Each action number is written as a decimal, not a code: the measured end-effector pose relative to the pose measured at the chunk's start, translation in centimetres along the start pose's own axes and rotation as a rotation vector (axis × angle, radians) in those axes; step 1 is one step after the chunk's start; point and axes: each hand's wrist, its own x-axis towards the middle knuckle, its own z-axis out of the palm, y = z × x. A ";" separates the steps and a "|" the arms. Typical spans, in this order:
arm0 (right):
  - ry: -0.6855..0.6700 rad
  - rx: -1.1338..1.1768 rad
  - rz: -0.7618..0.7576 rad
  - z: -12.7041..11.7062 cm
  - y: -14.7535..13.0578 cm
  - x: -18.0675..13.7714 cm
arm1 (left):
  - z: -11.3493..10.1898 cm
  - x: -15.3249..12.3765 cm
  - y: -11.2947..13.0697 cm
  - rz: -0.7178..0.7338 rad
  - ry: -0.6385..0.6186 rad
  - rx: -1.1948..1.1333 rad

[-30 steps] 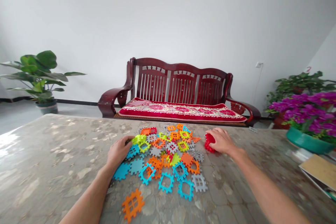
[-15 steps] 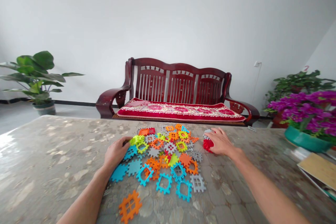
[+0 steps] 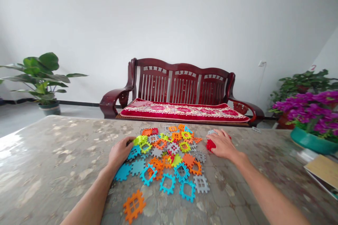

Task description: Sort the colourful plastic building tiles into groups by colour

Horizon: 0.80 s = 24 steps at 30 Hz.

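A pile of flat, toothed plastic tiles [image 3: 169,154] in orange, blue, grey, lime and red lies on the marbled table [image 3: 52,161]. My left hand [image 3: 120,153] rests at the pile's left edge, fingers curled on a lime-green tile [image 3: 139,140]. My right hand [image 3: 223,144] lies to the right of the pile, fingers spread flat over a red tile piece [image 3: 210,145], with a grey tile at its fingertips. One orange tile [image 3: 134,205] sits alone nearest to me.
A teal bowl of purple flowers [image 3: 313,121] and a book [image 3: 322,172] stand at the table's right edge. Behind the table is a dark wooden bench [image 3: 182,91] with a red cushion, and a potted plant [image 3: 42,77] on the floor at left.
My right hand has flattened and slid slightly over the red piece, fingers stretching out. My left hand has stayed on the lime tile.
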 end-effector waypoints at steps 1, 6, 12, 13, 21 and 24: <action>0.021 0.031 -0.012 -0.1 -0.8 -0.1 | 0.0 0.0 0.0 0.001 -0.005 0.004; 0.104 0.291 0.022 1.7 -6.9 -0.5 | -0.1 -0.1 0.1 0.013 0.002 0.007; 0.242 0.513 0.222 6.3 -11.0 -0.9 | 0.1 0.0 -0.1 0.016 0.016 -0.004; 0.260 0.543 0.235 6.8 -11.0 -0.9 | 0.1 0.0 -0.1 0.017 0.019 -0.003; 0.295 0.676 0.240 6.7 -10.3 -0.9 | 0.0 -0.2 0.1 0.011 -0.009 0.008; 0.288 0.662 0.238 6.5 -10.5 -0.9 | 0.0 -0.2 0.1 0.018 -0.006 0.003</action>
